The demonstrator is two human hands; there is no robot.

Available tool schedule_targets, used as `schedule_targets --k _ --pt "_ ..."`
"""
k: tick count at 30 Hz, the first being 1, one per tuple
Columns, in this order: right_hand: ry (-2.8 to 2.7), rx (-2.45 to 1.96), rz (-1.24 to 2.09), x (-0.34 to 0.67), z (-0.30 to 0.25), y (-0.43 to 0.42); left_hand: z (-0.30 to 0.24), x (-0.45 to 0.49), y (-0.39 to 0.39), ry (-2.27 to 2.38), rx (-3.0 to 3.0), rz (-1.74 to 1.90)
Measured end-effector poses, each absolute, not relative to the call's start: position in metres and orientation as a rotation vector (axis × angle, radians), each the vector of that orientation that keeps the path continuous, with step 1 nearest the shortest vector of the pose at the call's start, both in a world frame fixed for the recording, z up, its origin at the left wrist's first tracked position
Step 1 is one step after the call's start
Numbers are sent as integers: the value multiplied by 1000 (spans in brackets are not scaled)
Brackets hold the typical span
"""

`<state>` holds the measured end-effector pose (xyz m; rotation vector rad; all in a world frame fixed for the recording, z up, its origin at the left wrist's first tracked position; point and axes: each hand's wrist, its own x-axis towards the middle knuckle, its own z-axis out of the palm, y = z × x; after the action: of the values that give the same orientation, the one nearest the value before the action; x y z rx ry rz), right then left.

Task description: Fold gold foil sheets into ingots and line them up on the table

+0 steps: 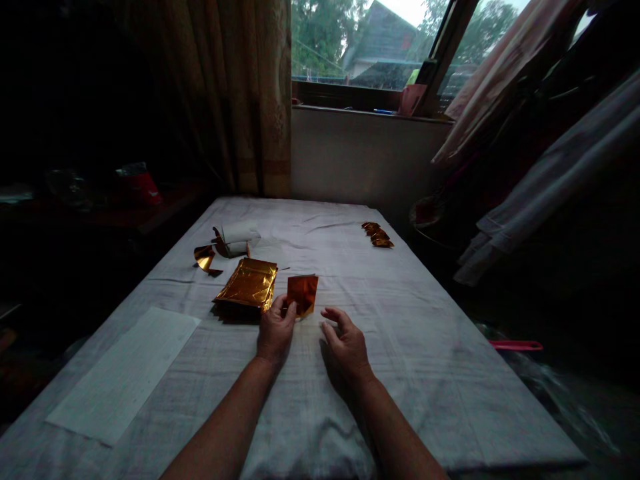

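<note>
Between the thumb and fingers of my left hand (277, 327) is a small folded piece of gold foil paper (303, 292), held tilted up above the tablecloth. My right hand (347, 341) is just to the right of it, fingers curved and apart, touching nothing. Left of the held piece lies a stack of gold foil sheets (247, 283), its top sheet shiny and creased. Several small folded gold foil pieces (379, 236) sit in a row near the far right edge of the table.
A white sheet of paper (127, 373) lies at the left on the cloth-covered table (425, 373). Curled foil scraps (204, 259) and pale paper (240, 233) are behind the stack. Clothes (545, 173) hang at the right; a pink cup (412, 99) stands on the windowsill.
</note>
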<state>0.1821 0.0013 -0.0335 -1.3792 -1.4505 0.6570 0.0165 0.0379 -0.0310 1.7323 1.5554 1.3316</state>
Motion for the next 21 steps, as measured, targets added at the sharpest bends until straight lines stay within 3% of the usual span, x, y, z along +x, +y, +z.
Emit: schedule_targets --k 11,21 --pt "-1818 -1454 45 162 -19 3 -25 15 32 1476 1627 1262" --pt "-1921 -1546 25 160 -12 3 -27 15 28 1187 1435 1156"
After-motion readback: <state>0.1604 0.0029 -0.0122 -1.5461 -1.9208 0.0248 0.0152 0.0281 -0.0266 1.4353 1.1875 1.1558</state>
